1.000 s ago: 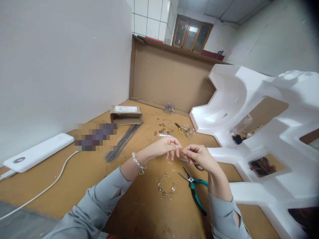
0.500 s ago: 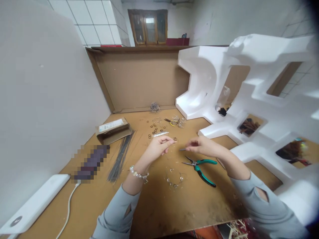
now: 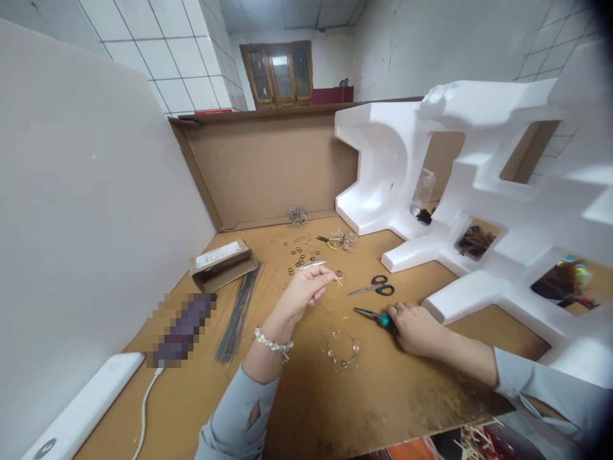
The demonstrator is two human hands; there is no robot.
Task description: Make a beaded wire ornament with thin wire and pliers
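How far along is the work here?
Looks done: one beaded circle is formed, though I can't tell if it's finished. In hand: the left hand pinches a thin piece, the right hand grips pliers. Apparently left: loose grey wires and dark rings.

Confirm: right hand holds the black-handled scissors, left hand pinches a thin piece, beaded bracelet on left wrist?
Wrong tool: head view shows the right hand holding the green-handled pliers, not the scissors. Left hand, thin piece and bracelet stand.
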